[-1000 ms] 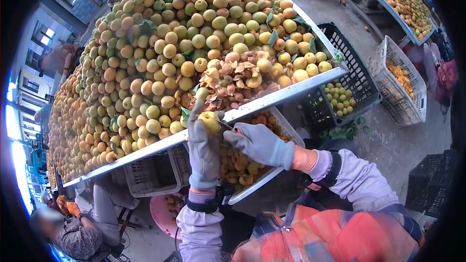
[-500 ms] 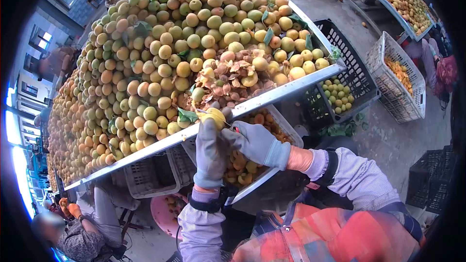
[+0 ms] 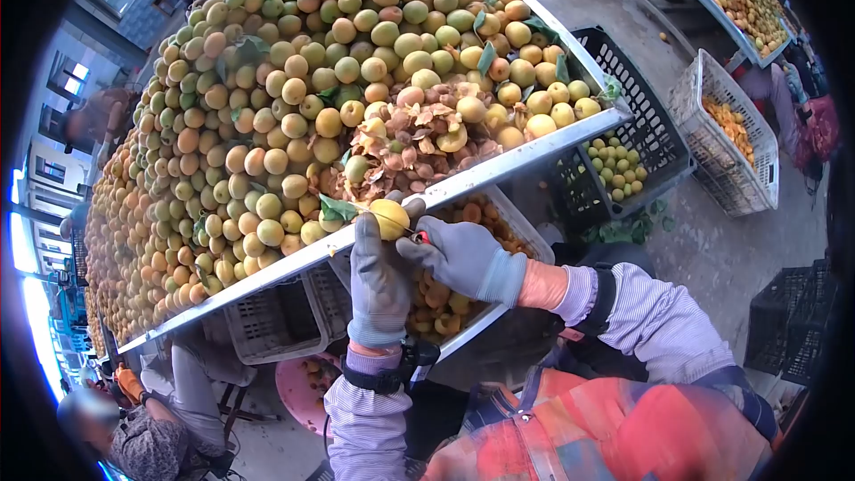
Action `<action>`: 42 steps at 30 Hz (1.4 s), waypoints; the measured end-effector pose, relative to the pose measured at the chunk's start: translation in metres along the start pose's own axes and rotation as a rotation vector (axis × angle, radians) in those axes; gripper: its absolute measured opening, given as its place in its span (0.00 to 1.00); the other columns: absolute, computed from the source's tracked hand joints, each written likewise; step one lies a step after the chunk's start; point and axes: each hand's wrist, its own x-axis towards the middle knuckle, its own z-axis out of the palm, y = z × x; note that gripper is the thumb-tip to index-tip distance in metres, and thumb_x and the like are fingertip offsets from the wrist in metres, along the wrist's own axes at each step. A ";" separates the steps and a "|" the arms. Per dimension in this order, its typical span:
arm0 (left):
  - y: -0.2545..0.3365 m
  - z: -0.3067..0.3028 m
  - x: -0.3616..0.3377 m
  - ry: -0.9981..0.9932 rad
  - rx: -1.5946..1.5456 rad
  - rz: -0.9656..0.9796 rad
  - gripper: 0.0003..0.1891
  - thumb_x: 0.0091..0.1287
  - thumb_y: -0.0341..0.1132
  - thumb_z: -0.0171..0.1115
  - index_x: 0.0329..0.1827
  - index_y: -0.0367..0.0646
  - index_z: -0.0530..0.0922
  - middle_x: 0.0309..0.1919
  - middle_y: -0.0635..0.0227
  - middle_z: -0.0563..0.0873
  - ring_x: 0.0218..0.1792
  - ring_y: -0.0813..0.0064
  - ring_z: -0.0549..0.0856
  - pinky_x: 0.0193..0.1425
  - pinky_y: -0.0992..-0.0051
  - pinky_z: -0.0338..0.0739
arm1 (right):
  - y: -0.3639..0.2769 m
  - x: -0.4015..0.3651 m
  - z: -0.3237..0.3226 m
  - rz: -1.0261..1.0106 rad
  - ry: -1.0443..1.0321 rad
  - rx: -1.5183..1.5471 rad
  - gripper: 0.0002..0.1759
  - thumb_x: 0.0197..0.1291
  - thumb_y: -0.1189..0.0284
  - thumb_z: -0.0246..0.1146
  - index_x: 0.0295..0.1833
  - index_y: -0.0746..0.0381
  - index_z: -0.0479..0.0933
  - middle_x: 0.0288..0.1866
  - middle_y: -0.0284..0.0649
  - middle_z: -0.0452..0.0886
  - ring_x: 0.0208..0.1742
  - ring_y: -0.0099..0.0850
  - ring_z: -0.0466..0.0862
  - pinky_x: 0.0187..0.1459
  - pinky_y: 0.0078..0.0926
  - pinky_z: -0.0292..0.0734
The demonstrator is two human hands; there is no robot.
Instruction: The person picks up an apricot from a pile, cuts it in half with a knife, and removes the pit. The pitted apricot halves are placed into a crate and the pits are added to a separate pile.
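Note:
My left hand (image 3: 378,289), in a grey glove, grips a yellow apricot (image 3: 389,219) upright at its fingertips, just over the metal rim of the table. Close by on the right, my right hand (image 3: 476,260), gloved too, is closed around a small tool with a red handle (image 3: 421,237). Its thin metal end is at the apricot's lower right side; whether it cuts in is hard to see. Beyond the rim lies a heap of brown pits and peel scraps (image 3: 419,138), with a great pile of apricots (image 3: 294,89) around it.
Below the rim (image 3: 499,176), a crate of split apricots (image 3: 445,303) stands beneath my hands. A black crate (image 3: 637,89) with green fruit is at the right, near a white crate (image 3: 721,178). A pink basin (image 3: 298,392) sits lower left, near another person (image 3: 160,428).
The apricot has turned in my left hand and shows a rounder face. Both hands have shifted slightly left in view, and the tool stays beside the fruit.

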 end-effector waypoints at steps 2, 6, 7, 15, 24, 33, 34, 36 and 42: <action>-0.006 -0.009 0.004 0.073 0.137 0.045 0.23 0.72 0.47 0.50 0.58 0.34 0.70 0.44 0.58 0.82 0.40 0.72 0.81 0.45 0.73 0.78 | 0.007 0.000 0.008 -0.084 0.024 -0.012 0.21 0.66 0.52 0.53 0.40 0.62 0.70 0.25 0.47 0.77 0.26 0.47 0.80 0.27 0.40 0.72; -0.001 -0.010 0.004 0.182 0.387 0.082 0.19 0.73 0.44 0.49 0.51 0.33 0.75 0.37 0.61 0.85 0.37 0.77 0.82 0.44 0.78 0.77 | 0.007 0.001 0.015 -0.036 -0.018 0.374 0.22 0.66 0.49 0.52 0.38 0.60 0.71 0.21 0.36 0.75 0.19 0.29 0.77 0.20 0.28 0.70; 0.000 -0.011 0.005 0.181 0.477 0.112 0.19 0.73 0.43 0.49 0.50 0.33 0.75 0.37 0.61 0.85 0.37 0.77 0.82 0.44 0.79 0.76 | -0.004 0.000 0.004 0.164 -0.181 0.496 0.25 0.66 0.48 0.51 0.40 0.61 0.71 0.19 0.37 0.74 0.16 0.29 0.76 0.19 0.27 0.70; 0.006 -0.015 0.006 0.068 0.691 0.162 0.26 0.74 0.48 0.41 0.57 0.32 0.72 0.41 0.59 0.85 0.41 0.75 0.83 0.48 0.76 0.78 | -0.023 -0.004 -0.028 0.459 -0.507 0.803 0.29 0.66 0.44 0.48 0.39 0.63 0.72 0.15 0.32 0.69 0.08 0.20 0.67 0.07 0.18 0.63; -0.003 -0.012 0.008 0.030 0.340 0.095 0.27 0.73 0.49 0.42 0.61 0.33 0.68 0.49 0.57 0.81 0.48 0.73 0.80 0.59 0.70 0.72 | -0.025 -0.006 -0.027 0.438 -0.440 0.843 0.25 0.66 0.49 0.52 0.36 0.63 0.72 0.20 0.30 0.72 0.11 0.17 0.69 0.10 0.17 0.65; -0.002 0.015 -0.003 0.031 0.496 0.279 0.22 0.62 0.26 0.62 0.59 0.32 0.69 0.48 0.63 0.79 0.46 0.79 0.80 0.53 0.79 0.75 | -0.007 0.004 -0.040 0.194 -0.072 0.781 0.26 0.64 0.55 0.57 0.60 0.61 0.72 0.46 0.42 0.78 0.33 0.21 0.79 0.27 0.18 0.75; -0.008 0.009 -0.002 0.052 0.714 0.395 0.23 0.60 0.26 0.64 0.58 0.32 0.70 0.48 0.61 0.79 0.46 0.76 0.81 0.53 0.77 0.76 | 0.023 0.011 -0.020 0.018 -0.046 0.595 0.28 0.65 0.53 0.54 0.64 0.60 0.69 0.51 0.49 0.75 0.42 0.26 0.79 0.35 0.23 0.78; -0.014 0.000 -0.001 0.067 0.931 0.508 0.23 0.58 0.27 0.65 0.58 0.33 0.71 0.49 0.60 0.80 0.46 0.73 0.82 0.53 0.75 0.76 | 0.020 0.012 -0.025 -0.067 -0.034 0.340 0.29 0.65 0.51 0.53 0.65 0.59 0.68 0.51 0.49 0.75 0.43 0.27 0.79 0.37 0.24 0.78; -0.016 0.001 -0.006 0.026 1.337 0.678 0.24 0.53 0.27 0.66 0.56 0.35 0.73 0.48 0.55 0.81 0.47 0.62 0.83 0.54 0.71 0.76 | 0.000 0.011 -0.019 0.170 -0.037 0.679 0.30 0.64 0.49 0.56 0.61 0.60 0.71 0.48 0.45 0.75 0.43 0.26 0.76 0.48 0.20 0.73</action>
